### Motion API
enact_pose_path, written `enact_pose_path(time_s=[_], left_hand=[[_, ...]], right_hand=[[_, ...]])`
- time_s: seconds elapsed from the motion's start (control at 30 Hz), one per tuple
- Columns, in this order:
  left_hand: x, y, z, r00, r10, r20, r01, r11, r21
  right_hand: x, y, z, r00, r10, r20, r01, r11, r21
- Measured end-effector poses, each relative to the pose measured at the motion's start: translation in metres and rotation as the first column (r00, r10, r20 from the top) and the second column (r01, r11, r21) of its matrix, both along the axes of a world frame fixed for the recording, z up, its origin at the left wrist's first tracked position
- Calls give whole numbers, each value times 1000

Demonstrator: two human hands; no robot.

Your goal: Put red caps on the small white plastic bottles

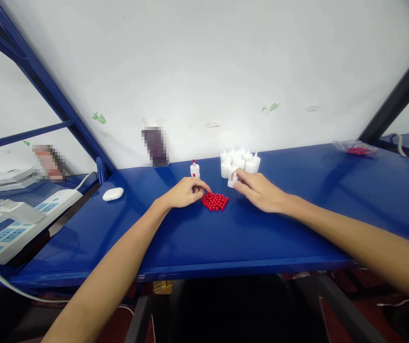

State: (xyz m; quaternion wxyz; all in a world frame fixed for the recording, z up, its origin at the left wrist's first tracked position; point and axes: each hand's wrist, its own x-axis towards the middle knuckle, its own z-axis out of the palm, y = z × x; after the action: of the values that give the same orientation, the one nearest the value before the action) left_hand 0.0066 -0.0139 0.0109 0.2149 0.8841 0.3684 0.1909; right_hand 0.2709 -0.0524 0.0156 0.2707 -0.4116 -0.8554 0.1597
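On the blue table, small red caps (pixel 216 202) lie in a loose heap. The index finger of my left hand (pixel 189 191) reaches the heap's upper left edge; the fingers are bent, and whether a cap is between them is too small to tell. My right hand (pixel 260 190) has its thumb and fingers closed on a small white bottle (pixel 231 180) with a pointed tip. Just behind it stands a group of several white bottles (pixel 238 161). A white bottle with a red tip (pixel 195 169) stands behind my left hand, with another red cap in front of it.
A white oval case (pixel 113 194) lies on the left of the table. White power strips (pixel 36 216) and cables are at the far left. A clear bag with red pieces (pixel 358 148) lies at the back right. Blurred phone-like object (pixel 155 146) leans against the wall.
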Motion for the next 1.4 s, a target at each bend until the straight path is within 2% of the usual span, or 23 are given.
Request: enact_pose_path(time_s=[0.23,0.37,0.53,0.6,0.7,0.8,0.97,1.07,1.17,1.3,1.4], left_hand=[[-2,1,2,1000,-7,-18,6,1000,-23],[-1,3,-1,1000,7,8,-7,999,-50],[7,-2,-4,976,113,186,-104,993,-57],[13,-7,-1,943,151,297,-154,988,-13],[23,-17,6,893,134,429,-182,981,72],[31,-25,11,873,149,464,-196,979,56],[34,-32,6,900,135,415,-167,985,41],[33,-35,4,944,44,327,-113,974,197],[33,-39,5,987,-32,159,-35,915,402],[38,-40,6,997,77,-1,-67,876,477],[42,-38,6,994,86,-73,-41,877,479]], right_hand=[[1,1,-2,996,-48,-76,46,999,-22],[0,1,-3,994,-31,-105,28,999,-29],[-6,-2,-2,995,16,-98,-8,996,86],[-10,-4,-2,992,15,-125,-9,999,46],[-15,-8,-2,987,-2,-161,-12,996,-90],[-17,-10,-2,979,-17,-204,-17,986,-165],[-16,-10,-2,962,-51,-267,-2,981,-192],[-16,-9,-2,938,-66,-340,-40,954,-298],[-16,-8,-2,905,-80,-418,-94,921,-379],[-18,-11,1,895,4,-445,-198,899,-390],[-20,-14,2,898,94,-430,-276,881,-385]])
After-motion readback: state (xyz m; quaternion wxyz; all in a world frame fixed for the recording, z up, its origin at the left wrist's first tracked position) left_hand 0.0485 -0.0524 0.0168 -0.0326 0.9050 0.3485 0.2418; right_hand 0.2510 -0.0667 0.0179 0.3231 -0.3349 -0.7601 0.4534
